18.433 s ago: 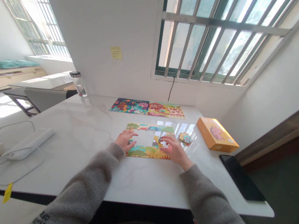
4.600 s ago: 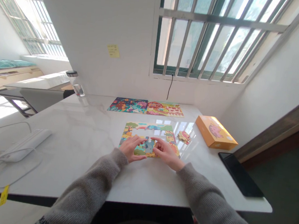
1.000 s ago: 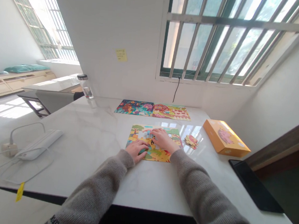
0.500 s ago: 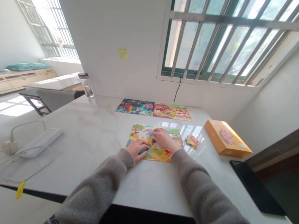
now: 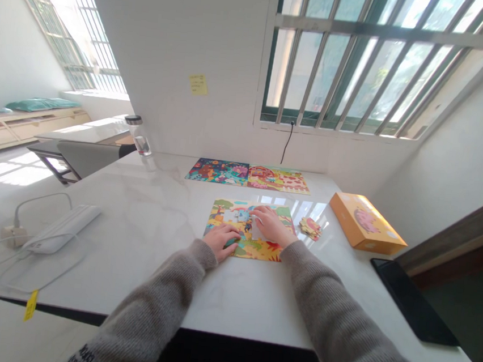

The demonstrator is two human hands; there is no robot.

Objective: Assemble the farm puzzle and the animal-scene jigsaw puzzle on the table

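A colourful jigsaw puzzle (image 5: 255, 253) with animals and trees lies flat on the white table. White gaps show in its upper and middle part. My left hand (image 5: 221, 241) rests on its lower left edge, fingers lying flat and apart. Over the upper middle is my right hand (image 5: 270, 225), palm down, with its fingertips at the board beside a light blue puzzle piece (image 5: 242, 215). The fingers look slightly bent and apart; the area under the palm is hidden. Right of the board sits a small pile of loose puzzle pieces (image 5: 310, 228).
Two finished-looking picture puzzles (image 5: 279, 180) lie against the wall. An orange box (image 5: 363, 224) and a black tablet-like slab (image 5: 413, 303) are on the right. On the left are a white power strip (image 5: 63, 229) with cables and a clear bottle (image 5: 141, 137).
My right hand has shifted slightly right, uncovering more of the light blue part in the upper middle of the puzzle. My left hand stays in place.
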